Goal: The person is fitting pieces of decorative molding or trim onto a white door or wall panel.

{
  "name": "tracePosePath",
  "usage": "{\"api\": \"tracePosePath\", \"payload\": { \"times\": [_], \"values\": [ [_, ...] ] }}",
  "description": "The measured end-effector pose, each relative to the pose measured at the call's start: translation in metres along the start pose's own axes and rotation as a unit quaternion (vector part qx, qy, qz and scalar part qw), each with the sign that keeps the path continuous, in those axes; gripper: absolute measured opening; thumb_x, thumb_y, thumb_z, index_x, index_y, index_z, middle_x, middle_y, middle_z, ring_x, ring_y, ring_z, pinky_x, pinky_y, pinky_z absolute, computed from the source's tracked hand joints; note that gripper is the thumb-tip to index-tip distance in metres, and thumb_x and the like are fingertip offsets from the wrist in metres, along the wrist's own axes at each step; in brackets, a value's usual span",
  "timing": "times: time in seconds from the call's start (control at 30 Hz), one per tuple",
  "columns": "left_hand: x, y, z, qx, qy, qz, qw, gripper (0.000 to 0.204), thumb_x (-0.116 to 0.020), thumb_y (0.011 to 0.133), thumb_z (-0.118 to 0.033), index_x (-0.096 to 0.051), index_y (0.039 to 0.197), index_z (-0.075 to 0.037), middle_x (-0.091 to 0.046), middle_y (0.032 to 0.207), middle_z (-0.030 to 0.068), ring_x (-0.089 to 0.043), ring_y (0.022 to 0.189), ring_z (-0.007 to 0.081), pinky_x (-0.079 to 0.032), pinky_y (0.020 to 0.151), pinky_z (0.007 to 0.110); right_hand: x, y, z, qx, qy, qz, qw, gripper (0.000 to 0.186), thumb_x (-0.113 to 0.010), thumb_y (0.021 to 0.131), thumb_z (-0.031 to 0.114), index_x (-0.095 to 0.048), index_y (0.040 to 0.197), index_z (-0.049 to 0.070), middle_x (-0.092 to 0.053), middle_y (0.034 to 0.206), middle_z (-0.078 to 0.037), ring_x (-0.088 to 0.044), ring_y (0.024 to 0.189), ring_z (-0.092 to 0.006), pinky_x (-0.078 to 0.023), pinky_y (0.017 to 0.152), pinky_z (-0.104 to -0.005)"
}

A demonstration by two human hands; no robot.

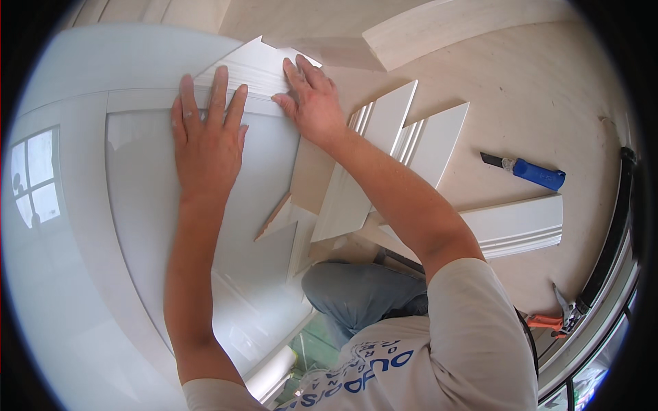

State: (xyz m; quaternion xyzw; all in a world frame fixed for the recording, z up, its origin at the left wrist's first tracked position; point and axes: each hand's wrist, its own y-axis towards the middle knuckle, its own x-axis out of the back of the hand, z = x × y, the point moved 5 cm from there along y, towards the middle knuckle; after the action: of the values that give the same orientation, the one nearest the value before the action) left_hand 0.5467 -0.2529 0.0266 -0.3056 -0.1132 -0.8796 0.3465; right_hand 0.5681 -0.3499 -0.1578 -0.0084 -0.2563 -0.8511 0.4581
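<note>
My left hand [209, 133] lies open with spread fingers across a white grooved moulding piece [253, 75] and the frame of a glossy white panel [151, 226] beneath it. My right hand [312, 103] rests on the moulding's right part, fingers slightly bent and apart, thumb out. The moulding has angled ends and sits along the panel's upper frame. Beside my right forearm lie angled white moulding pieces [384, 120], [442, 137] and another grooved piece [517, 222]. A small offcut [274, 216] lies near the panel's right side.
On the beige surface [493, 89] at right are a blue utility knife [538, 175], orange-handled pliers [545, 322] and a long black bar [613, 219]. A curved beige board [445, 24] runs along the back. My bent knee [329, 288] is below the panel.
</note>
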Motion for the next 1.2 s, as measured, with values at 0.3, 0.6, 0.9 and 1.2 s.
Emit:
{"api": "tracePosePath", "payload": {
  "times": [0.3,0.6,0.9,1.2],
  "values": [
    [0.011,-0.009,0.005,0.037,-0.012,-0.002,0.999,0.065,-0.081,0.087,-0.031,-0.057,0.148,-0.028,-0.031,0.168,-0.0011,-0.027,0.152,0.0432,-0.029,0.123,0.056,-0.007,0.000,-0.003,-0.006,0.002,-0.001,1.000,0.071,-0.066,0.097,0.046,-0.045,0.156,0.012,-0.041,0.159,-0.018,-0.043,0.140,-0.0383,-0.034,0.118,-0.0493],
    [0.023,-0.039,0.006,0.038,-0.084,-0.036,0.995,0.055,-0.079,0.087,-0.032,-0.065,0.139,-0.021,-0.031,0.168,0.0052,-0.025,0.152,0.0431,-0.030,0.121,0.058,-0.008,0.000,-0.003,-0.005,0.038,0.035,0.999,0.075,-0.067,0.098,0.042,-0.038,0.159,0.008,-0.031,0.164,-0.022,-0.033,0.145,-0.0455,-0.029,0.121,-0.0516],
    [0.029,-0.291,-0.095,0.210,-0.356,0.029,0.910,0.035,-0.076,0.086,-0.018,-0.074,0.121,-0.017,-0.052,0.151,0.0126,-0.039,0.142,0.0446,-0.031,0.113,0.059,-0.002,0.001,0.007,0.007,0.058,0.056,0.997,0.072,-0.066,0.099,0.030,-0.036,0.158,0.004,-0.028,0.164,-0.025,-0.029,0.148,-0.0436,-0.029,0.122,-0.0503],
    [0.030,-0.507,-0.212,0.473,-0.456,0.188,0.730,0.038,-0.074,0.087,-0.013,-0.070,0.124,-0.014,-0.054,0.146,0.0139,-0.044,0.140,0.0391,-0.030,0.114,0.056,-0.008,-0.005,0.018,0.092,0.003,0.005,0.996,0.061,-0.063,0.101,0.025,-0.042,0.155,0.006,-0.036,0.158,-0.027,-0.037,0.143,-0.0455,-0.034,0.118,-0.0511]
  ]
}}
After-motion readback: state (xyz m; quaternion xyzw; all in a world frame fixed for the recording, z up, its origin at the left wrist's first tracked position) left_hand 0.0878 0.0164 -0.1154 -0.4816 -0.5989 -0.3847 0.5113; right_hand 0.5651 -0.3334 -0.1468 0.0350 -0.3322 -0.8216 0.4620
